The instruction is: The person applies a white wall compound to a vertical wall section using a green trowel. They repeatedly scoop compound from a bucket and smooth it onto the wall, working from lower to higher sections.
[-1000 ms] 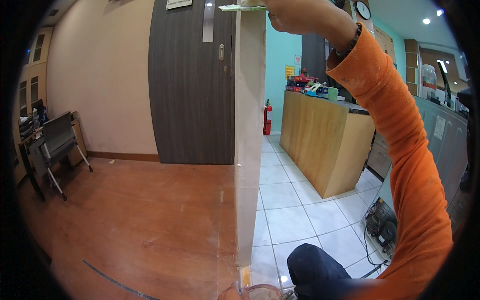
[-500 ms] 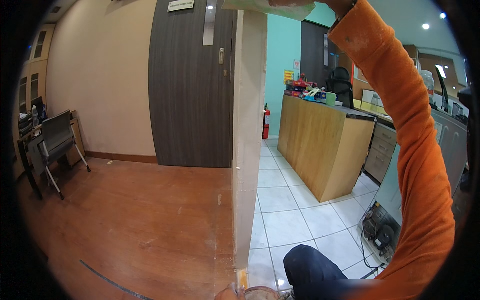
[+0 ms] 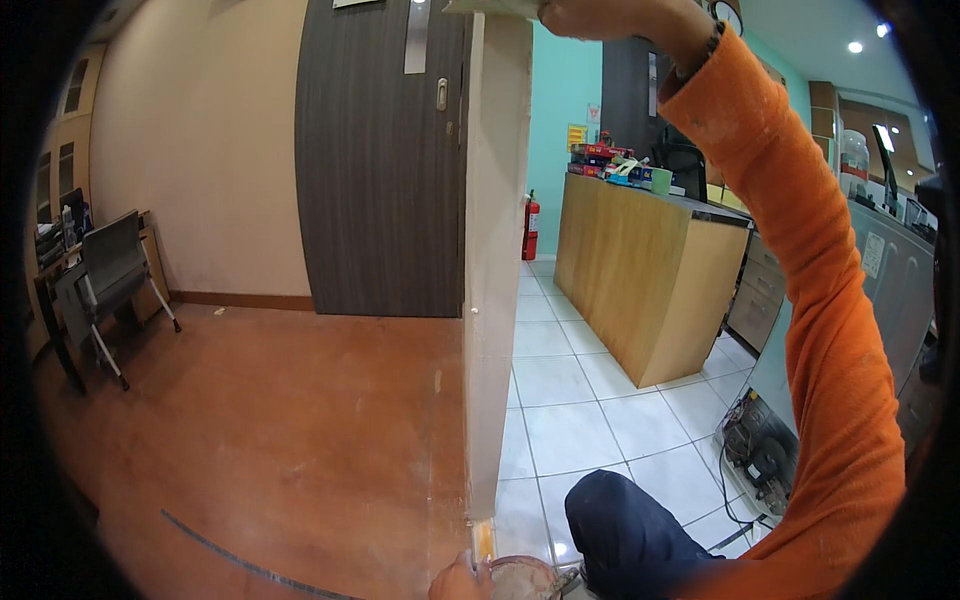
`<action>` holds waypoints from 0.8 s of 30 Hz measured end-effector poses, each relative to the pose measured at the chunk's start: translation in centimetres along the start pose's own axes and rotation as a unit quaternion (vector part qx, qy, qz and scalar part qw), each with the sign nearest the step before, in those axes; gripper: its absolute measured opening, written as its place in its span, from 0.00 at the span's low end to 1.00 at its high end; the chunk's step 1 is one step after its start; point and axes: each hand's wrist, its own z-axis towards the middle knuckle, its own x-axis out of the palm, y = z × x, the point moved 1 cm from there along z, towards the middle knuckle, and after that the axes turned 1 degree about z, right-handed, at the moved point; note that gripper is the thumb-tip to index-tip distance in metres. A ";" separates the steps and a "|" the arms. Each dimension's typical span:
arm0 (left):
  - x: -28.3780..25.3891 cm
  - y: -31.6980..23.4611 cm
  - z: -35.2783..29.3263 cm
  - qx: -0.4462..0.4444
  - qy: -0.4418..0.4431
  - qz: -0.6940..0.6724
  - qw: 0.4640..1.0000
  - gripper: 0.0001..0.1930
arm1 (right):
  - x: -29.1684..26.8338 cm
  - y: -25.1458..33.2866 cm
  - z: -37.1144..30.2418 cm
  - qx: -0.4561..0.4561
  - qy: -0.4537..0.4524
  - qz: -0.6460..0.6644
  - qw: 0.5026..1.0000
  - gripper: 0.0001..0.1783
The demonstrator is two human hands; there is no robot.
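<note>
At the top of the view, my right hand (image 3: 610,18) grips a pale, flat, greenish sheet (image 3: 490,8) against the upper part of a narrow beige wall end (image 3: 500,250). The sheet's upper part is cut off by the frame. My right arm, in an orange sleeve, rises along the right side. Low in the middle, my left hand (image 3: 458,580) is closed at the edge of a round tub (image 3: 522,578) with pale, smeared stuff in it. Most of that hand's fingers are hidden or cut off by the lower edge.
Left of the wall end lie a reddish-brown floor (image 3: 300,420), a dark door (image 3: 385,180) and a grey chair (image 3: 115,260). On the right, white tiles (image 3: 570,430) lead to a wooden counter (image 3: 640,280) and a fire extinguisher (image 3: 531,230). My dark-clad knee (image 3: 625,520) is near an appliance's exposed compressor (image 3: 765,460).
The view has tilted down slightly toward the floor side. My right hand and the sheet have shifted a little along the wall end. More of my left hand and the tub shows.
</note>
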 end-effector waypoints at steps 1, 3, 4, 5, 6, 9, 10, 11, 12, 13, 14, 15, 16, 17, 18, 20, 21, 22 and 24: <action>0.0 0.0 -0.2 -0.007 0.006 -0.001 1.000 0.13 | 0.5 0.6 -0.3 0.024 -0.009 0.019 1.000 0.12; 0.0 0.0 -0.4 -0.019 0.018 -0.004 1.000 0.12 | 1.5 2.2 -1.3 0.090 -0.011 0.032 0.995 0.13; 0.0 0.0 -0.5 -0.013 0.010 0.002 1.000 0.12 | 2.0 3.1 -1.9 0.133 -0.004 0.027 0.991 0.15; 0.1 0.0 -0.5 -0.008 0.003 0.008 1.000 0.12 | 2.7 4.2 -2.4 0.195 0.020 0.001 0.981 0.23; 0.1 0.0 -0.5 -0.001 -0.003 0.014 1.000 0.12 | 3.1 5.2 -2.9 0.229 0.021 -0.006 0.973 0.32; 0.2 0.2 -0.6 0.008 -0.027 -0.001 1.000 0.12 | 5.0 8.8 -4.1 0.193 0.001 -0.049 0.980 0.28; 0.1 0.2 -0.6 0.011 -0.035 -0.006 0.999 0.12 | 5.7 9.8 -4.8 0.205 0.000 -0.033 0.978 0.26; 0.0 0.2 -0.7 0.014 -0.042 -0.009 0.999 0.12 | 6.3 10.7 -5.3 0.213 0.016 -0.014 0.977 0.26; -0.2 0.2 -0.6 0.017 -0.050 -0.014 0.999 0.12 | 6.9 11.6 -5.8 0.191 0.003 0.007 0.982 0.26; -0.3 0.2 -0.6 -0.003 -0.021 -0.019 1.000 0.12 | 7.7 12.5 -6.2 0.208 0.018 -0.003 0.978 0.26; -0.4 0.2 -0.5 -0.024 0.008 -0.025 0.999 0.13 | 8.5 13.5 -6.4 0.187 -0.004 -0.006 0.982 0.26; -0.6 0.2 -0.5 -0.045 0.036 -0.032 0.998 0.13 | 9.3 14.3 -6.4 0.178 -0.005 -0.006 0.984 0.25; -0.8 0.0 -0.5 -0.047 0.035 -0.029 0.998 0.14 | 10.1 15.2 -6.8 0.180 -0.008 0.003 0.984 0.24; -1.1 -0.1 -0.5 -0.048 0.034 -0.026 0.998 0.14 | 10.9 16.2 -7.1 0.183 -0.011 0.013 0.983 0.24; -1.3 -0.3 -0.5 -0.050 0.034 -0.024 0.998 0.15 | 11.6 17.2 -7.6 0.186 -0.013 0.022 0.982 0.23; -1.8 -0.5 -0.5 -0.050 0.035 -0.057 0.997 0.15 | 12.8 18.9 -8.4 0.193 0.020 0.012 0.981 0.31; -2.1 -0.5 -0.5 -0.050 0.035 -0.073 0.995 0.16 | 13.1 19.3 -8.8 0.195 0.037 0.008 0.980 0.35; -2.2 -0.6 -0.4 -0.048 0.034 -0.062 0.996 0.16 | 13.1 19.4 -9.1 0.172 0.018 0.018 0.985 0.31; -2.3 -0.7 -0.3 -0.045 0.032 -0.037 0.998 0.17 | 12.2 18.7 -9.3 0.125 -0.022 0.040 0.991 0.24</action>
